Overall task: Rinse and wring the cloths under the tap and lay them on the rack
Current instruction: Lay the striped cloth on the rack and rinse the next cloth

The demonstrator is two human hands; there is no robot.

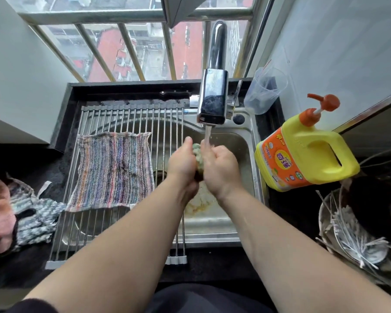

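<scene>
Two hands are meeting over the steel sink [246,141]. The left hand [182,162] and right hand [220,168] are both curling round a pale green cloth [198,154], squeezing it between the palms right under the tap [213,98], whose water stream [207,134] is running onto it. Most of that cloth is hiding inside the grip, with only a bunched strip showing. Fingertips are facing away, mostly out of sight. A whitish patch [200,199] in the basin below the wrists is too blurred to identify.

A striped cloth [113,170] is lying flat on the roll-up rack [127,114], which is spanning the sink's left part. A pile of cloths [32,218] at far left is getting cut off by the frame edge. A bowl of pale sticks [352,240] at lower right is hard to make out.

A dark countertop [61,177] is surrounding the sink. A yellow detergent bottle [303,154] with an orange pump is standing just right of it, and a clear plastic cup [265,91] is sitting near the tap base. A barred window [131,50] is running behind, buildings showing outside.
</scene>
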